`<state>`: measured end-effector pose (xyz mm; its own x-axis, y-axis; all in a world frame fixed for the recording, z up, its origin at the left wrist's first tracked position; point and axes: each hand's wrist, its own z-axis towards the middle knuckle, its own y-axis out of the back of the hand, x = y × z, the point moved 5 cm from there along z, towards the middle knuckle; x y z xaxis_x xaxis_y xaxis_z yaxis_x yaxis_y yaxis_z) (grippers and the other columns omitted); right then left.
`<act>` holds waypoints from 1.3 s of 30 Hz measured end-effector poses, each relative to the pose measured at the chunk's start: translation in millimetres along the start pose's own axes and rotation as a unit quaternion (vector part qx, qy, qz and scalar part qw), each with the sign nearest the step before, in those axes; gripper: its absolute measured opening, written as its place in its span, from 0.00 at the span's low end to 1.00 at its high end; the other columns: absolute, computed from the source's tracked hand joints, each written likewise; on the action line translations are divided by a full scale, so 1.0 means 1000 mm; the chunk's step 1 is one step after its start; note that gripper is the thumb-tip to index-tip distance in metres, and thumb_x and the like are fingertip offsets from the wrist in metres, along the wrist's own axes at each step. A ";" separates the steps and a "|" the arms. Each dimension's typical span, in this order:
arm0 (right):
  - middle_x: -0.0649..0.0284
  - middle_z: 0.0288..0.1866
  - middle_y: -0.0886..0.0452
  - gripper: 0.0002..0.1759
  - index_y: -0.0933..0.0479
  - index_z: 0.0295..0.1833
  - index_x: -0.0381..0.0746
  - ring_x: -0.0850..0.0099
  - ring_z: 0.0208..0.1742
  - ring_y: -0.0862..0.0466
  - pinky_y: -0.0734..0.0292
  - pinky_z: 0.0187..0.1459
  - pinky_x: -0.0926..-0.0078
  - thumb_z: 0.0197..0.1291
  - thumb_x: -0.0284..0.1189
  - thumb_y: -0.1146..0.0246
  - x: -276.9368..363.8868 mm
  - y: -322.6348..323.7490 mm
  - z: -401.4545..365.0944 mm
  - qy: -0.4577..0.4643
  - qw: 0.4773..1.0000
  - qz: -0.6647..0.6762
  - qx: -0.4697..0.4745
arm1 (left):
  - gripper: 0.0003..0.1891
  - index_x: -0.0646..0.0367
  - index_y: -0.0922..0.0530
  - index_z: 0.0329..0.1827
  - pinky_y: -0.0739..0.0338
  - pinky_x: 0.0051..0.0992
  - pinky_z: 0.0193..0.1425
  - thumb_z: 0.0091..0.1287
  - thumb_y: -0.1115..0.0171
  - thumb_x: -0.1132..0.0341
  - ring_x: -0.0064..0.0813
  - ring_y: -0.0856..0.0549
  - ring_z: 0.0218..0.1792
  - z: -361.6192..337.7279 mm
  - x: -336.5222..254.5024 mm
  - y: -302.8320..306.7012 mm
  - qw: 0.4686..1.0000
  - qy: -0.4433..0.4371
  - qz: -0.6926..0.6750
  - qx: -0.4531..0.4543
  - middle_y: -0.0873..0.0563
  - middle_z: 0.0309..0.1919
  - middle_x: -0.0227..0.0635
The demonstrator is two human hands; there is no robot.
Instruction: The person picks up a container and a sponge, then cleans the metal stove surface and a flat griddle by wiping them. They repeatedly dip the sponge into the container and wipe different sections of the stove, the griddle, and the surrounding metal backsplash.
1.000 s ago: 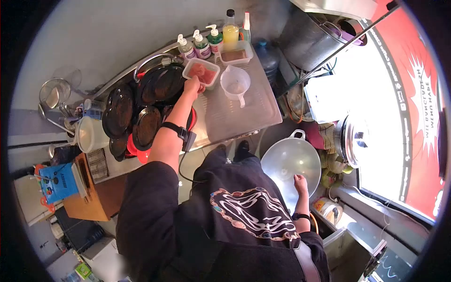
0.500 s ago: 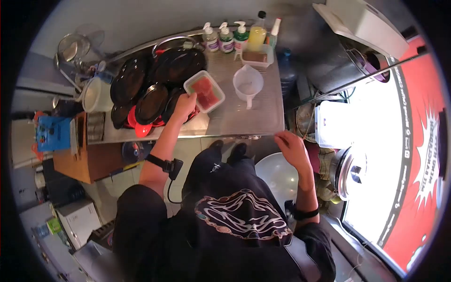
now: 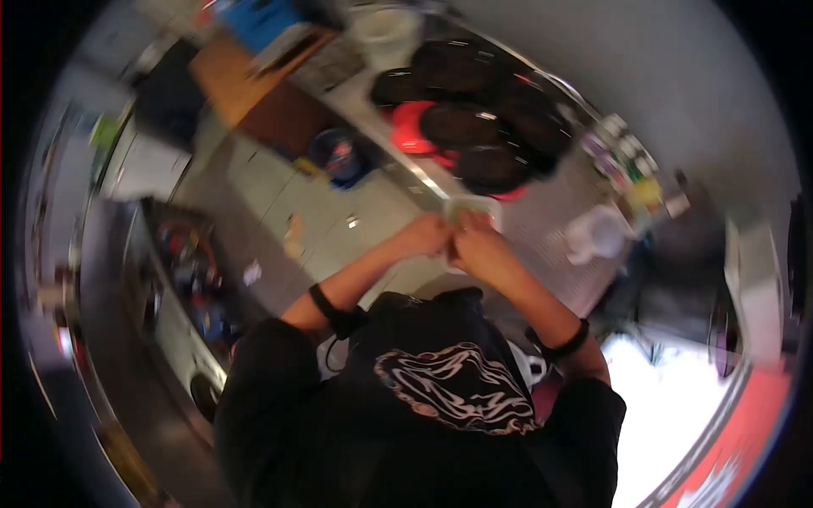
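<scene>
My left hand (image 3: 426, 235) grips the near left rim of a white plastic tub (image 3: 485, 203), held just in front of the metal counter's edge. My right hand (image 3: 479, 251) is at the tub too, its curled fingers over the opening and covering much of the inside. A little red and green of the contents shows past those fingers. Motion blur and the hand itself hide what the right fingers hold, so I cannot tell what it is. The two hands are almost side by side.
Black oval plates (image 3: 460, 125) and red pieces (image 3: 412, 127) are stacked on the metal counter (image 3: 542, 229). A white measuring jug (image 3: 598, 233) stands right of them, with pump bottles (image 3: 622, 152) along the wall. A blue bucket (image 3: 340, 158) sits on the tiled floor.
My view has swung left, toward the floor and the opposite side of the room. The tub came nearer my body in my left hand, and my right hand moved from the counter's corner to it.
</scene>
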<state>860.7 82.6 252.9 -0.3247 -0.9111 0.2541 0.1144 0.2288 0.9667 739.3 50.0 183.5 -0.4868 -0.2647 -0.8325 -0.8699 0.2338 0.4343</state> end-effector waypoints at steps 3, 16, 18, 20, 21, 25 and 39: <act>0.43 0.60 0.29 0.27 0.22 0.50 0.30 0.47 0.63 0.28 0.31 0.64 0.57 0.47 0.37 0.30 0.036 -0.020 0.041 0.028 0.988 0.007 0.151 | 0.20 0.68 0.19 0.29 0.21 0.31 0.26 0.68 0.47 0.58 0.32 0.17 0.18 -0.050 0.014 0.029 0.989 0.067 -0.118 -0.055 0.19 0.17 0.43; 0.51 0.51 0.23 0.24 0.20 0.49 0.37 0.53 0.57 0.24 0.32 0.61 0.55 0.48 0.39 0.32 0.293 -0.110 0.159 0.283 0.902 -0.128 0.301 | 0.21 0.70 0.19 0.22 0.18 0.32 0.26 0.62 0.49 0.59 0.34 0.15 0.18 -0.309 0.149 0.097 0.893 0.204 -0.253 -0.313 0.16 0.17 0.45; 0.51 0.52 0.22 0.18 0.20 0.48 0.36 0.53 0.56 0.22 0.32 0.61 0.57 0.55 0.36 0.40 0.316 -0.142 0.173 0.337 0.894 -0.140 0.261 | 0.21 0.71 0.19 0.23 0.18 0.32 0.27 0.62 0.49 0.59 0.35 0.15 0.19 -0.345 0.163 0.104 0.874 0.220 -0.266 -0.343 0.16 0.18 0.45; 0.51 0.52 0.22 0.17 0.20 0.47 0.36 0.53 0.56 0.22 0.31 0.60 0.56 0.56 0.34 0.42 0.341 -0.162 0.189 0.386 0.877 -0.142 0.250 | 0.21 0.71 0.19 0.26 0.17 0.33 0.30 0.62 0.50 0.58 0.35 0.14 0.20 -0.370 0.183 0.101 0.845 0.254 -0.289 -0.371 0.15 0.19 0.46; 0.51 0.51 0.21 0.16 0.20 0.45 0.35 0.54 0.56 0.22 0.31 0.60 0.56 0.56 0.33 0.44 0.355 -0.169 0.193 0.422 0.864 -0.135 0.238 | 0.21 0.71 0.19 0.26 0.17 0.33 0.30 0.62 0.50 0.58 0.35 0.14 0.20 -0.383 0.188 0.100 0.837 0.257 -0.299 -0.381 0.15 0.19 0.46; 0.50 0.47 0.20 0.13 0.20 0.41 0.35 0.53 0.50 0.20 0.28 0.56 0.55 0.53 0.31 0.39 0.420 -0.146 0.204 0.550 0.787 -0.123 0.252 | 0.23 0.73 0.19 0.28 0.17 0.33 0.29 0.63 0.50 0.58 0.36 0.14 0.20 -0.424 0.213 0.095 0.765 0.288 -0.341 -0.464 0.15 0.21 0.48; 0.59 0.44 0.21 0.08 0.24 0.41 0.41 0.57 0.43 0.18 0.21 0.45 0.61 0.57 0.30 0.37 0.552 -0.105 0.278 0.740 0.573 0.257 0.239 | 0.22 0.72 0.18 0.35 0.19 0.36 0.26 0.66 0.50 0.57 0.34 0.15 0.19 -0.512 0.216 0.090 0.535 0.372 -0.342 -0.677 0.17 0.18 0.45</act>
<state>408.3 -348.4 300.1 0.8304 0.1071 0.5468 -0.5471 0.3428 0.7637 515.2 -465.6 219.1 0.5239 -0.2719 -0.8072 0.1189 -0.9151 0.3854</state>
